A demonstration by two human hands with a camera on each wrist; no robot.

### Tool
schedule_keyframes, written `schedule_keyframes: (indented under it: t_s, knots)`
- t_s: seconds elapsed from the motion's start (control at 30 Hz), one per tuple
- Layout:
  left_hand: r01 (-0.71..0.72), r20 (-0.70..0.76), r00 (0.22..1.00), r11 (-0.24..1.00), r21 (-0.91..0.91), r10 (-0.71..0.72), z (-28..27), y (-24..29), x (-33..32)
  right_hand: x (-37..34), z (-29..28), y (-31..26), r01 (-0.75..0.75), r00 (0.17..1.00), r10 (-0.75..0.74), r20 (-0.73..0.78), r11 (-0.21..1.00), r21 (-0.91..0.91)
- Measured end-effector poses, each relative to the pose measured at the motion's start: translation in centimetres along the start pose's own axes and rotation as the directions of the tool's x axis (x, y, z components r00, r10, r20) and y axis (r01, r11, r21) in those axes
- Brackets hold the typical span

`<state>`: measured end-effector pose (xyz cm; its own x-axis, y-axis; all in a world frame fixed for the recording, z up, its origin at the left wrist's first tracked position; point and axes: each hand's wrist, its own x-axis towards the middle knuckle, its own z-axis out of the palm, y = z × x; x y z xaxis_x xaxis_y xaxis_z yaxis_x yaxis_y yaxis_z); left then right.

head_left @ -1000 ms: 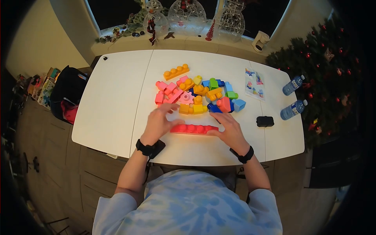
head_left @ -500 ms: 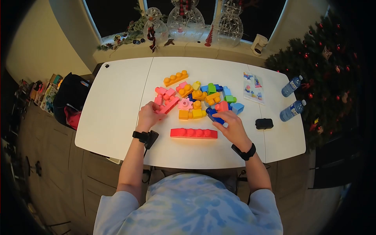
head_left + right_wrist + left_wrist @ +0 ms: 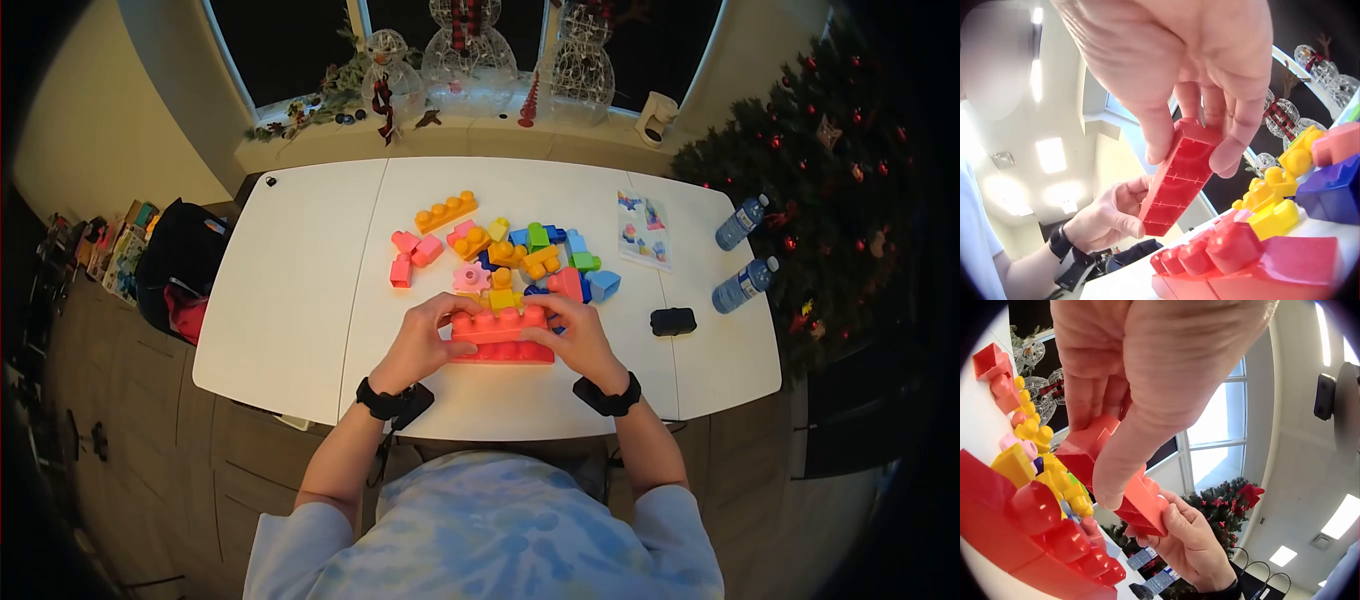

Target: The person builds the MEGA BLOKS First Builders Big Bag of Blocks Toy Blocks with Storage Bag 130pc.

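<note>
So the coral four-stud bar [image 3: 495,328] is up off the surface with a hand at each end, hollow underside showing in the right wrist view. The left hand's [image 3: 416,345] grip is pinching one end between thumb and fingers, and the right hand's [image 3: 580,338] grip does the same at the other. Below it, the red bar [image 3: 515,354] sits on the white surface [image 3: 290,300], studs up; the wrist views show a gap between the two.

Toward the person there's a decent strip of room before the near edge. Far side is way tighter: a yellow block [image 3: 503,298], a pink gear-shaped block [image 3: 471,277] and other loose blocks crowd in just past the hands. The orange bar [image 3: 446,212] lies at the back, nearer the far edge.

Loads of room out left, all the way to that edge. On the right, a black case [image 3: 673,321] sits apart from the hand, with two water bottles [image 3: 745,285] near the right edge and a printed sheet [image 3: 644,232] further back.
</note>
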<state>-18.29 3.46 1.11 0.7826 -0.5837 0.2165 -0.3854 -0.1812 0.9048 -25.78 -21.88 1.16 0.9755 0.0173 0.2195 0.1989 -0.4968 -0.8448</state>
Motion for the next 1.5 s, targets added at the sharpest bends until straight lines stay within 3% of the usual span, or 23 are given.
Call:
schedule_keyframes:
  t_s: [0.1,0.2,0.27,0.37,0.5,0.57,0.87,0.9,0.97,1.0,1.07,1.13,1.2,1.23,1.3,1.4,1.5]
  knots:
    - [-0.025,0.026,0.999,0.999,0.040,0.024,0.6,-0.2,-0.4,-1.4,0.1,0.0,0.052,0.999,-0.052,0.008,0.998,-0.022]
    - [0.000,0.054,0.998,0.983,0.182,-0.010,0.7,0.1,-0.9,-2.5,0.5,0.1,0.049,0.998,-0.046,0.037,0.993,-0.103]
    - [-0.027,0.069,0.998,0.949,0.313,0.006,0.7,0.1,-1.0,-2.9,0.9,0.7,0.127,0.992,-0.128,0.005,0.980,-0.151]
    - [-0.010,0.094,0.995,0.928,0.373,-0.027,0.6,-0.3,-1.0,-3.0,1.2,1.0,0.125,0.992,-0.126,0.004,0.981,-0.148]
    - [0.001,0.107,0.993,0.925,0.381,-0.045,0.8,-0.6,-1.3,-3.0,1.3,1.2,0.117,0.993,-0.114,0.027,0.982,-0.147]
    - [-0.046,0.095,0.995,0.929,0.366,0.012,1.0,-1.1,-1.5,-3.0,1.4,1.5,0.111,0.993,-0.104,0.049,0.977,-0.180]
    - [0.030,0.052,0.997,0.930,0.367,-0.052,1.9,-1.2,-2.0,-3.0,1.9,1.3,0.085,0.996,-0.077,0.055,0.981,-0.175]
    - [0.019,0.047,0.998,0.926,0.377,-0.039,1.6,-1.0,-1.7,-2.9,1.8,1.2,0.100,0.995,-0.093,0.047,0.979,-0.175]
    - [-0.053,0.217,0.975,0.904,0.425,-0.045,0.5,-0.8,-0.8,-2.9,1.7,1.2,0.103,0.993,-0.090,0.078,0.975,-0.195]
    - [-0.067,0.209,0.978,0.898,0.436,-0.028,-0.6,-0.9,0.3,-2.9,1.7,1.2,0.074,0.994,-0.058,0.089,0.979,-0.190]
    - [-0.202,0.238,0.959,0.959,0.196,0.153,-3.7,-1.8,3.6,-2.8,1.7,1.3,0.098,0.993,-0.084,0.080,0.976,-0.194]
    - [0.094,0.041,0.995,0.994,0.057,-0.096,-7.2,-3.4,8.0,-3.1,1.8,1.5,0.106,0.993,-0.093,0.077,0.975,-0.195]
    - [0.137,-0.201,0.978,0.880,0.455,-0.048,-9.9,-6.9,12.5,-3.2,2.0,1.6,0.098,0.994,-0.088,0.060,0.976,-0.193]
    - [0.125,-0.198,0.979,0.879,0.461,-0.035,-10.3,-8.5,13.7,-3.3,2.1,1.6,0.104,0.994,-0.096,0.049,0.975,-0.195]
    - [0.225,-0.229,0.968,0.738,0.636,-0.097,-10.6,-10.7,15.9,-3.5,2.2,1.7,0.086,0.996,-0.080,0.037,0.971,-0.222]
    - [0.251,-0.170,0.968,0.727,0.639,-0.185,-9.8,-12.1,17.6,-3.6,2.2,2.0,0.105,0.994,-0.100,0.033,0.971,-0.214]
    - [0.237,-0.156,0.971,0.712,0.661,-0.179,-9.1,-13.2,18.3,-3.5,2.0,1.9,0.114,0.993,-0.102,0.060,0.960,-0.257]
